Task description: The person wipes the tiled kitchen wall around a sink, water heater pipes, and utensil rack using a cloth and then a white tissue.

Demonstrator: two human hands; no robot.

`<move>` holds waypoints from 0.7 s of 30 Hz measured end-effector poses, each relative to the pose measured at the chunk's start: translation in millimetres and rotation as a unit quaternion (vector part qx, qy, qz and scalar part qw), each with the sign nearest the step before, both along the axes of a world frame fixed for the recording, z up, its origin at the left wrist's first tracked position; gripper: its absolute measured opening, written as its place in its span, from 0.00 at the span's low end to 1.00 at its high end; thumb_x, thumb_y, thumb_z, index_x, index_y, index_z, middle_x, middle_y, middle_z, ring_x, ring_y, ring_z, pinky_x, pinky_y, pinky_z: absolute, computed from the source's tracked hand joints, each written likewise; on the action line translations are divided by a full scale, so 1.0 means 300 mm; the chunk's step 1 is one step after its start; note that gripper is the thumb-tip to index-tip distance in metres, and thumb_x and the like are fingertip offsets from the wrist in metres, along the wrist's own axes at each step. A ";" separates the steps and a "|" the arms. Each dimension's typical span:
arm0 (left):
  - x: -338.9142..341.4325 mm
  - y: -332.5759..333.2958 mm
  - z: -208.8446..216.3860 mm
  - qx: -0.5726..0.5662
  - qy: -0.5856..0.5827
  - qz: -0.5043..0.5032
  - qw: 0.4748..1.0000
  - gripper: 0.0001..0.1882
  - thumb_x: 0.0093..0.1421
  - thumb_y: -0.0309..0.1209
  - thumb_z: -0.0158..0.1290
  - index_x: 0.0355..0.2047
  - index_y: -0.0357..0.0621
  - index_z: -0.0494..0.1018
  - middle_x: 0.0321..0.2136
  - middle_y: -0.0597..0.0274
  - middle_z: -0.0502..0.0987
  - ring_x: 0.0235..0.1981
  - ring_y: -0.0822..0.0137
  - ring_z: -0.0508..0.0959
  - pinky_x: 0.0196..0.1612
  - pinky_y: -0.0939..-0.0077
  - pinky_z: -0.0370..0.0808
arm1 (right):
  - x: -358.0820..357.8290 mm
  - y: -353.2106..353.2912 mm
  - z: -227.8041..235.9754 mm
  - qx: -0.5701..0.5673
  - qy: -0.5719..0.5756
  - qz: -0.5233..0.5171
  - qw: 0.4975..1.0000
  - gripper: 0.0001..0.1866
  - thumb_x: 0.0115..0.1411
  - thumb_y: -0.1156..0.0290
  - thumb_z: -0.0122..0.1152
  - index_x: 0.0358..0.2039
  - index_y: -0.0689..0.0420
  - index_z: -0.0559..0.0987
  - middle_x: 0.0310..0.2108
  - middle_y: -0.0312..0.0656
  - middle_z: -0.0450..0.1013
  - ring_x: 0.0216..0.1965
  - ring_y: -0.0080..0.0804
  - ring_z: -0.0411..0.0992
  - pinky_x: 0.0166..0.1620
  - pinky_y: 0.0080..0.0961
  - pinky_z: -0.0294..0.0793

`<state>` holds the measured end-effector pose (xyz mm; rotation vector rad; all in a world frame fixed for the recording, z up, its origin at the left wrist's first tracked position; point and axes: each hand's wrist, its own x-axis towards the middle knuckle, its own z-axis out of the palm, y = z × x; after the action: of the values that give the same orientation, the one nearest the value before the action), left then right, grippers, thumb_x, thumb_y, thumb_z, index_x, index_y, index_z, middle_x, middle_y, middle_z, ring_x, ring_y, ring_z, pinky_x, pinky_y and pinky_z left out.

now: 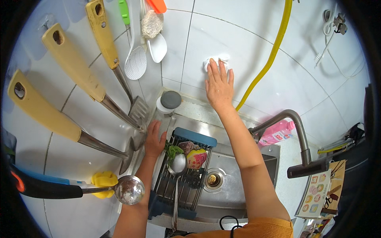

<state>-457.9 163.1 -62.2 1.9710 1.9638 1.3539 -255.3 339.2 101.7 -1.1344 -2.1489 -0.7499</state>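
Note:
My right hand (220, 88) reaches up to the white tiled wall and holds a crumpled white cloth (220, 59) against it, fingers stretched over it. Part of the cloth is hidden behind the fingers. My left hand (154, 139) leans on the left edge of the sink with open fingers and holds nothing. Beside it, a drain rack (216, 141) with blue ends lies across the metal sink (234, 200). Green leaves (172, 151), a red and yellow sponge-like piece (197, 158) and a large metal spoon (177, 164) rest on the rack.
Spatulas with yellow handles (73, 61), a metal ladle (129, 190) and a white slotted spoon (135, 63) hang at the left. A yellow hose (265, 67) runs down the wall. Right of the sink are a grey faucet (295, 119) and a pink bottle (276, 133).

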 end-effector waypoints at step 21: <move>-0.002 0.004 0.003 0.025 0.022 0.019 0.999 0.23 0.56 0.33 0.50 0.50 0.34 0.65 0.49 0.44 0.67 0.51 0.45 0.67 0.53 0.59 0.64 | 0.048 0.060 0.152 0.070 0.120 -0.131 0.982 0.26 0.54 0.66 0.53 0.55 0.57 0.66 0.62 0.39 0.53 0.64 0.45 0.47 0.60 0.53 0.51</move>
<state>-458.5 164.4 -61.3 2.0115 2.0157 1.3933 -240.9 357.2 147.2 -1.3724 -1.7409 -0.8181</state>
